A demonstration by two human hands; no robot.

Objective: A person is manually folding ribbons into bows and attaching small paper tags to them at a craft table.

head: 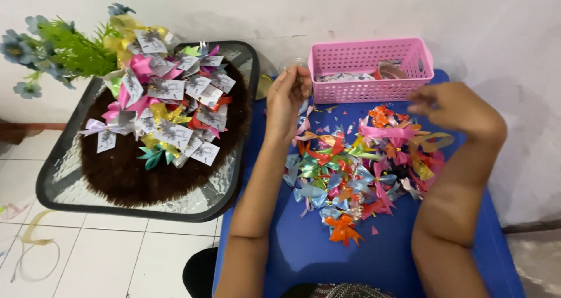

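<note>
A view from above of a person seated at a blue counter (304, 251), both bare forearms stretched forward. The left hand (287, 99) is raised near the far edge, fingers curled closed around something small; what it grips is too hidden to tell. The right hand (453, 106) hovers over the heap of ribbon bows (356, 169), fingers pinched together, apparently on a strip of ribbon, though the blur makes this uncertain. The bows lie in a loose pile in the middle of the counter, in orange, pink, blue, green and gold. Just behind the pile stands a pink perforated basket (371, 70) holding paper tags and a tape roll. To the left, a dark glass tray (70, 190) with a brown mat carries finished bows with small white tags (169, 108), beside artificial blue flowers (41, 49). Ribbon scraps lie on the white tiled floor (99, 251).

One risk: the pile is loose and light, so a sweeping forearm could push bows off the counter edge, and the small item in the left hand could slip unseen into the heap.
</note>
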